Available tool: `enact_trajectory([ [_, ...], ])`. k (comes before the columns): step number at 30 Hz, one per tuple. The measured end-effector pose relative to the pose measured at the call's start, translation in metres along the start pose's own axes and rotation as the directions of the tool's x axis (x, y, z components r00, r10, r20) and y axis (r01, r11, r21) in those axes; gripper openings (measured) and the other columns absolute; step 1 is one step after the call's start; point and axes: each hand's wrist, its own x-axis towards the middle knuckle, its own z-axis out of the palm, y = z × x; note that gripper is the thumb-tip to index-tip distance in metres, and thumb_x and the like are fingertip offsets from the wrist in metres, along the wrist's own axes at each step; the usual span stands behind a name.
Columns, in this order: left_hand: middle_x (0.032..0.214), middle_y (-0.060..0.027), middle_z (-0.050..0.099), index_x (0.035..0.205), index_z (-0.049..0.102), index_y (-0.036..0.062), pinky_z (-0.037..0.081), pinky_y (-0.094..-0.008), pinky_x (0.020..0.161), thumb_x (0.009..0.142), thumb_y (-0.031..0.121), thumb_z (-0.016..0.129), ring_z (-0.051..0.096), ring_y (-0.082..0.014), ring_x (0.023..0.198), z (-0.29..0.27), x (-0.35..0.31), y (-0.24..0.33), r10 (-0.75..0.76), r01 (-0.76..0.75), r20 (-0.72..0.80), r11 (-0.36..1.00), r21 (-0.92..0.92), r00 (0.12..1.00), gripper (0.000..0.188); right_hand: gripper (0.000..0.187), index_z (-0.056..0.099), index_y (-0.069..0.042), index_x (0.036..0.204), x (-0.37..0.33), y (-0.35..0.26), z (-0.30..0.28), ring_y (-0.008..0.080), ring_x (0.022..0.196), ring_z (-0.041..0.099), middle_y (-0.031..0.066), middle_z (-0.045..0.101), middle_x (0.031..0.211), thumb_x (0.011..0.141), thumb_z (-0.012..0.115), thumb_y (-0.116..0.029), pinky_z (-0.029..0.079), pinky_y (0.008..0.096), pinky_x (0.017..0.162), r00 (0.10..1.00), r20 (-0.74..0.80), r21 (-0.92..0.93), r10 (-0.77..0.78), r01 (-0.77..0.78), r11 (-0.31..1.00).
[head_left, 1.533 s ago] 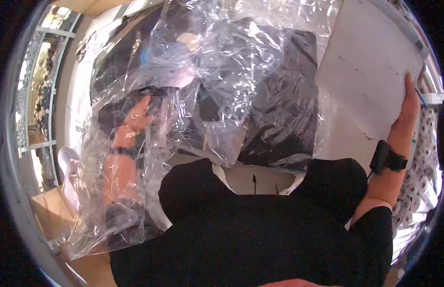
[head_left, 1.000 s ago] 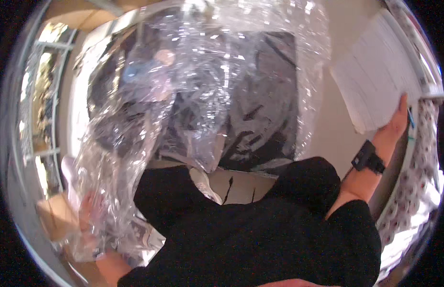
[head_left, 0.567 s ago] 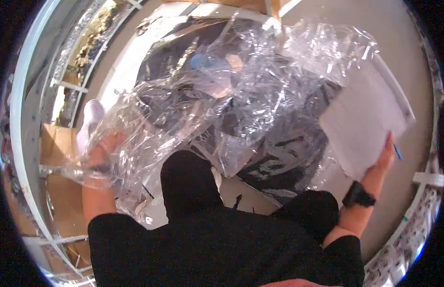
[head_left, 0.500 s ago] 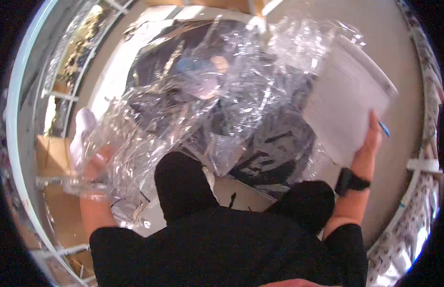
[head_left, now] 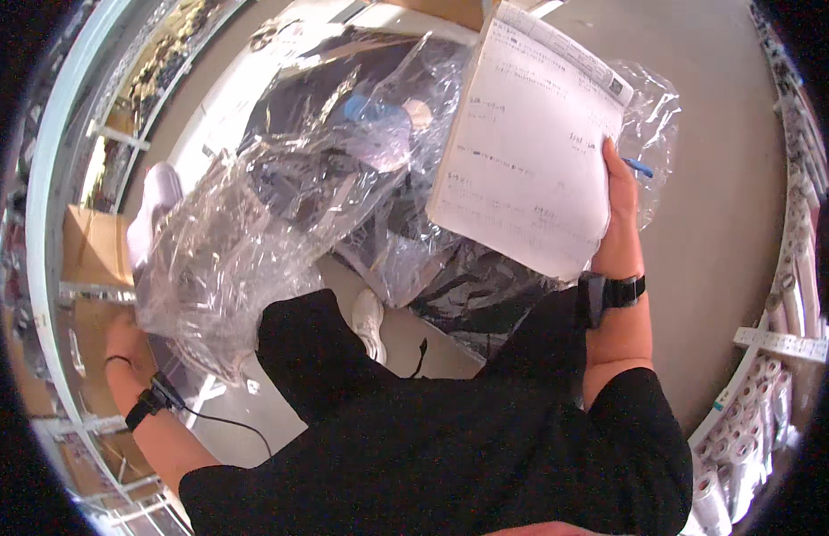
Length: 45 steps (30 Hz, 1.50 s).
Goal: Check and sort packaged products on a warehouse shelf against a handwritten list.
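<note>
My right hand (head_left: 618,201) is closed on the edge of a white notepad (head_left: 530,161) with handwriting on its open page. A blue pen (head_left: 639,168) sticks out beside the fingers of that hand. My left hand (head_left: 124,332) is down at the left, beside the shelf and the edge of a clear plastic bag. Its fingers are blurred and partly hidden, so what they touch cannot be made out. The crumpled clear plastic bag (head_left: 227,259) spreads over the floor in front of me, with dark packed items (head_left: 486,295) under the plastic.
Shelving with a white frame (head_left: 97,295) and a cardboard box (head_left: 97,243) runs along my left. Several rolls (head_left: 745,447) are stacked on a rack at the right. A white shoe (head_left: 368,322) stands on the grey floor (head_left: 714,179). A cable (head_left: 240,423) runs from my left wrist.
My right hand has brought the notepad leftward and up over the bag, its page now facing me. My left hand has come out from the plastic and moved left to the shelf.
</note>
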Motion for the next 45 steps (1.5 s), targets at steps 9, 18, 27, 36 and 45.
enact_trajectory([
  [9, 0.136, -0.0124, 0.046, 0.138, 0.038, 0.0006, 0.039, -0.0338, 0.099, 0.085, 0.011, 0.062, 0.045, -0.0224, 0.122, -0.122, -0.100, 0.332, 0.581, -0.500, -0.445, -0.074, -0.863, 0.682, 0.059, 0.050, 0.042, 0.000, 0.133, 0.010, 0.032, 0.020, 0.0355, 0.111, 0.056, 0.0207, 0.052, 0.128, 0.097, 0.041, -0.035, 0.046, 0.0498, 0.095, 0.960, 0.130, 0.078, 0.246, -0.257, 0.963],
  [18, 0.125, -0.0142, 0.055, 0.129, 0.043, -0.0053, 0.048, -0.0352, 0.092, 0.081, 0.005, 0.054, 0.056, -0.0207, 0.113, -0.028, -0.092, 0.448, 0.963, 0.431, -0.182, -0.253, -0.866, 0.200, 0.050, 0.046, 0.046, 0.001, 0.128, 0.004, 0.063, 0.035, 0.0331, 0.101, 0.062, 0.0190, 0.059, 0.119, 0.096, 0.045, -0.032, 0.052, 0.0467, 0.086, 0.942, 0.066, 0.017, 0.330, -0.332, 0.943],
  [27, 0.123, -0.0135, 0.057, 0.130, 0.043, -0.0063, 0.045, -0.0333, 0.096, 0.078, -0.003, 0.048, 0.058, -0.0205, 0.111, -0.012, -0.088, 0.436, 0.932, 0.249, -0.219, -0.294, -0.923, 0.290, 0.052, 0.045, 0.047, 0.004, 0.125, 0.010, 0.072, 0.035, 0.0315, 0.097, 0.063, 0.0209, 0.060, 0.115, 0.093, 0.050, -0.028, 0.054, 0.0427, 0.083, 0.969, -0.065, -0.160, 0.239, -0.246, 0.956],
  [36, 0.121, -0.0116, 0.059, 0.131, 0.044, -0.0023, 0.048, -0.0323, 0.090, 0.077, 0.000, 0.048, 0.059, -0.0187, 0.107, -0.020, -0.090, 0.423, 0.947, 0.167, -0.172, -0.222, -0.961, 0.272, 0.055, 0.047, 0.044, 0.006, 0.127, 0.004, 0.075, 0.034, 0.0334, 0.101, 0.061, 0.0210, 0.058, 0.116, 0.088, 0.055, -0.019, 0.052, 0.0442, 0.088, 0.998, -0.014, -0.282, 0.063, -0.065, 0.957],
  [45, 0.111, -0.0074, 0.063, 0.127, 0.050, 0.0001, 0.048, -0.0270, 0.083, 0.085, 0.005, 0.050, 0.060, -0.0126, 0.098, -0.013, -0.099, 0.424, 0.967, 0.101, -0.060, -0.087, -0.991, 0.247, 0.043, 0.060, 0.039, 0.003, 0.133, -0.013, 0.072, 0.024, 0.0359, 0.111, 0.056, 0.0214, 0.053, 0.125, 0.082, 0.059, -0.020, 0.046, 0.0471, 0.095, 0.974, 0.181, -0.005, 0.138, -0.140, 0.990],
])
